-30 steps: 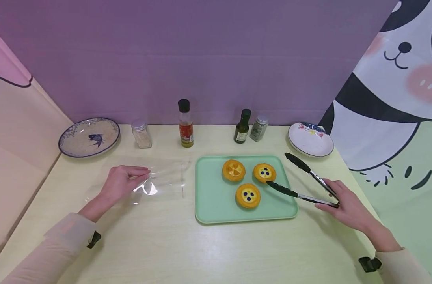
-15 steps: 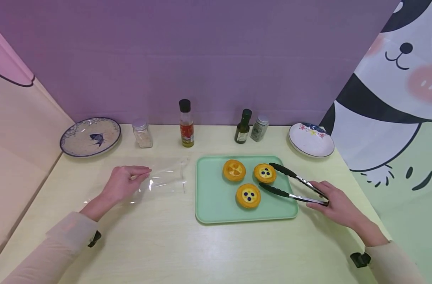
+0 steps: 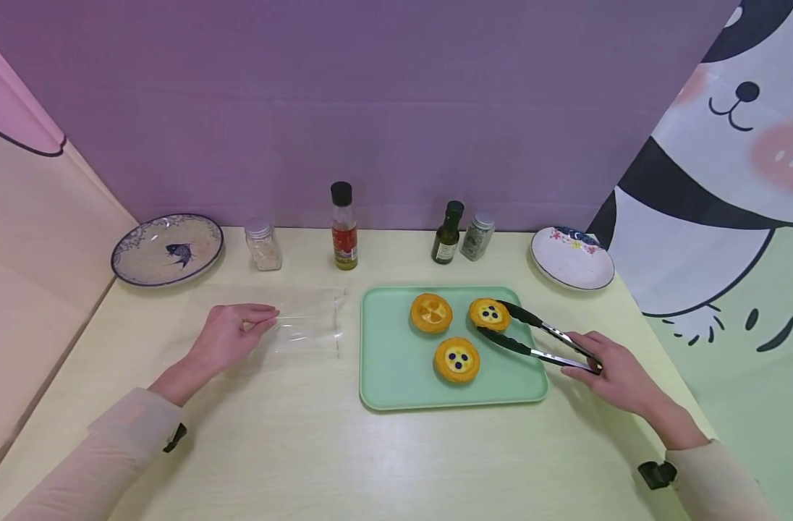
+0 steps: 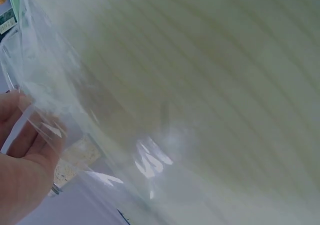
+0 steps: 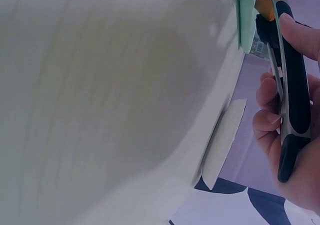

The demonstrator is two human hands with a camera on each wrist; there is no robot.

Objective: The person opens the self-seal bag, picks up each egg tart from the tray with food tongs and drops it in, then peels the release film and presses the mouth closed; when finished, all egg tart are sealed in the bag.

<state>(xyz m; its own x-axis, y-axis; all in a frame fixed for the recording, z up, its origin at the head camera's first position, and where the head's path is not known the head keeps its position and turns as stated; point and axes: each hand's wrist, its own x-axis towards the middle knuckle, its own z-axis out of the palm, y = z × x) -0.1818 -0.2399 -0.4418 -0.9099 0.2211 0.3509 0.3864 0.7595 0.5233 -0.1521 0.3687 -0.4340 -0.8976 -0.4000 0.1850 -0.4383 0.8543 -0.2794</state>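
My left hand [image 3: 230, 336] pinches a clear plastic bag [image 3: 305, 325] between thumb and fingers, over the table's left side; in the left wrist view the transparent film [image 4: 55, 85] stretches past the fingertips. With my right hand [image 3: 618, 373] I grip black-tipped metal tongs [image 3: 559, 335], seen side-on as tongs [image 5: 295, 80] in the right wrist view. Their two tips lie on either side of an egg tart with dark berries [image 3: 490, 315] at the tray's back right. A second berry tart [image 3: 457, 360] and a plain-topped tart [image 3: 431, 313] sit on the green tray [image 3: 396, 387].
Along the back stand a blue-patterned oval plate [image 3: 152, 253], a jar of pale grains [image 3: 263, 250], a red-labelled bottle [image 3: 344, 239], a dark green bottle [image 3: 446, 235], a jar of dried herbs [image 3: 477, 239] and a white flowered dish [image 3: 569, 264].
My right hand has moved left with the tongs, and their tips have drawn closer together around the back-right tart. My left hand keeps its pinch on the bag, almost still.
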